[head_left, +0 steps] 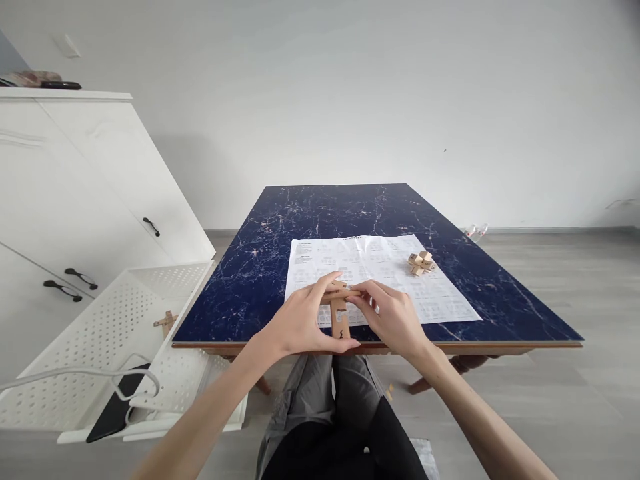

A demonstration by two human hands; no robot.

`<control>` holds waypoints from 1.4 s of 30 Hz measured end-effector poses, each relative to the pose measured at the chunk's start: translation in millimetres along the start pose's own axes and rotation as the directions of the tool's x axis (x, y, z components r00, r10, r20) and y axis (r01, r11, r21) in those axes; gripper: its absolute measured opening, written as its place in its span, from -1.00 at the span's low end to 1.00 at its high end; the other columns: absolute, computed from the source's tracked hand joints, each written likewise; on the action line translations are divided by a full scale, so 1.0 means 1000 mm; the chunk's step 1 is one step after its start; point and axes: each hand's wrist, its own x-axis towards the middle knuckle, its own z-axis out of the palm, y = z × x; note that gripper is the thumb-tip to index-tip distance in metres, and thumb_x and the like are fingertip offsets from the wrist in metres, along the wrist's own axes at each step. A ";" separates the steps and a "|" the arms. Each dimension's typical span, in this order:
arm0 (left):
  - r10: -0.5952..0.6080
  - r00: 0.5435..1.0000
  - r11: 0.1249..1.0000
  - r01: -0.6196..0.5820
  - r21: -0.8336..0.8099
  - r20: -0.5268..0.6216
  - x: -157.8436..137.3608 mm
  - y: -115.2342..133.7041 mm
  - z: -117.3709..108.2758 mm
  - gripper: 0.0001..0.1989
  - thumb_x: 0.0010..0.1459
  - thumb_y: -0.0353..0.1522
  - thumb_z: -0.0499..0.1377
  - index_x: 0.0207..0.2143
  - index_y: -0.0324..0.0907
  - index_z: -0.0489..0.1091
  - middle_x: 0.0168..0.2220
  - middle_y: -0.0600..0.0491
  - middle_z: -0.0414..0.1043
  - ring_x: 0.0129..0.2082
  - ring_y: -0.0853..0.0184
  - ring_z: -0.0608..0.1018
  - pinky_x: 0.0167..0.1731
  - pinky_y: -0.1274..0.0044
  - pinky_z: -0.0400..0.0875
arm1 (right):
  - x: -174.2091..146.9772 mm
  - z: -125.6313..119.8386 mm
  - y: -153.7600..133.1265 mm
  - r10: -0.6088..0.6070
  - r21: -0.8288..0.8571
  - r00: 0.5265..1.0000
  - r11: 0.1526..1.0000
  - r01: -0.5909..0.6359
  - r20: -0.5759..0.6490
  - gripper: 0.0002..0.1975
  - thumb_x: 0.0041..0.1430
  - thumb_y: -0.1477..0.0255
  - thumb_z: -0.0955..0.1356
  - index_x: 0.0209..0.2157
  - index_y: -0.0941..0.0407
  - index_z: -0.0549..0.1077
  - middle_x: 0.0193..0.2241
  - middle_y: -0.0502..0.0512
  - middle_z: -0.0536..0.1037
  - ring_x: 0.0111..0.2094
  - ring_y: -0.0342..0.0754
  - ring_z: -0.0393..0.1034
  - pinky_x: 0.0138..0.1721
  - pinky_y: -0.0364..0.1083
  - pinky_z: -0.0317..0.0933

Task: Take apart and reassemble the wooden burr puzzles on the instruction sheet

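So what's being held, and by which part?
Tan wooden bars: right fingers pinch the right end of the crosswise bar; can't tell for the left hand.

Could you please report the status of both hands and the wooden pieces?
Left hand cupped at the wooden pieces, right hand pinching one end. Pieces crossed between the hands. Wooden cluster aside on the printed paper; nothing seen blocking.

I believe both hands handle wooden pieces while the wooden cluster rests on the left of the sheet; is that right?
Almost: the head view shows the wooden cluster on the right of the sheet; the left hand and right hand handle wooden pieces.
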 end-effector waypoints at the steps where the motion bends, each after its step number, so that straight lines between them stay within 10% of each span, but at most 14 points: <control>1: -0.006 1.000 1.000 0.006 -0.001 -0.007 0.003 -0.004 0.001 0.19 0.00 0.11 0.48 0.51 0.03 -0.03 0.34 -0.19 0.41 0.32 -0.16 0.48 0.28 0.08 0.40 | 0.003 0.002 0.003 0.029 0.004 1.000 1.000 -0.029 0.001 -0.72 0.55 0.22 0.28 -0.14 0.05 0.55 -0.31 0.12 0.69 -0.45 0.01 0.50 -0.41 -0.06 0.20; 5: -0.005 0.985 1.000 0.007 0.012 -0.171 0.016 -0.021 0.009 0.02 0.06 0.15 0.43 0.40 -0.08 0.13 0.44 -0.26 0.20 0.44 -0.14 0.31 0.35 0.09 0.32 | 0.014 0.006 0.015 0.130 0.016 0.989 0.992 -0.129 -0.072 -0.69 0.53 0.17 0.27 -0.17 0.05 0.54 -0.30 0.15 0.70 -0.42 0.04 0.53 -0.39 -0.05 0.23; 8: -0.150 0.887 0.989 0.128 -0.079 -0.436 0.022 -0.024 0.015 -0.36 0.29 0.16 0.22 0.10 -0.15 0.33 0.10 -0.21 0.51 0.13 0.01 0.58 0.12 0.20 0.50 | 0.017 0.008 0.019 0.130 0.021 0.975 0.992 -0.128 -0.178 -0.68 0.53 0.15 0.28 -0.16 0.08 0.53 -0.31 0.17 0.68 -0.43 0.04 0.52 -0.38 -0.05 0.26; 11: -0.315 0.913 0.925 0.234 -0.301 -0.259 0.026 -0.017 0.017 -0.41 0.43 0.18 -0.01 -0.22 -0.15 0.41 -0.35 -0.02 0.56 -0.33 0.19 0.64 -0.26 0.37 0.51 | 0.015 0.012 0.018 0.088 -0.002 0.970 0.996 -0.091 -0.226 -0.66 0.55 0.16 0.26 -0.16 0.08 0.52 -0.31 0.17 0.67 -0.44 0.00 0.50 -0.38 -0.06 0.26; 15: -0.284 0.959 0.771 0.219 -0.598 -0.015 0.035 -0.005 0.023 -0.42 0.44 0.15 0.01 -0.16 -0.18 0.44 -0.40 0.04 0.57 -0.54 0.32 0.58 -0.48 0.51 0.36 | 0.012 0.018 0.016 0.001 -0.001 0.969 1.000 -0.001 -0.249 -0.67 0.58 0.18 0.25 -0.17 0.09 0.50 -0.35 0.13 0.65 -0.48 -0.06 0.47 -0.44 -0.11 0.21; 24: -0.337 0.932 0.736 0.171 -0.655 -0.136 0.049 0.008 0.040 -0.56 0.46 -0.01 0.07 -0.34 -0.15 0.33 -0.58 0.16 0.39 -0.67 0.41 0.45 -0.53 0.53 0.36 | 0.017 0.025 0.021 0.030 -0.102 0.927 0.992 -0.074 -0.374 -0.63 0.57 0.15 0.26 -0.21 0.10 0.51 -0.38 0.08 0.66 -0.51 -0.08 0.47 -0.49 -0.12 0.09; 42: -0.308 0.951 0.857 0.271 -0.438 -0.013 0.057 0.020 0.043 -0.53 0.52 -0.07 -0.06 -0.40 -0.12 0.27 -0.59 0.06 0.52 -0.73 0.38 0.51 -0.64 0.56 0.33 | 0.036 0.017 0.043 0.307 -0.023 0.825 0.933 -0.360 -0.475 -0.38 0.48 -0.08 0.21 -0.24 0.15 0.61 -0.41 0.24 0.70 -0.50 0.05 0.47 -0.38 -0.04 0.16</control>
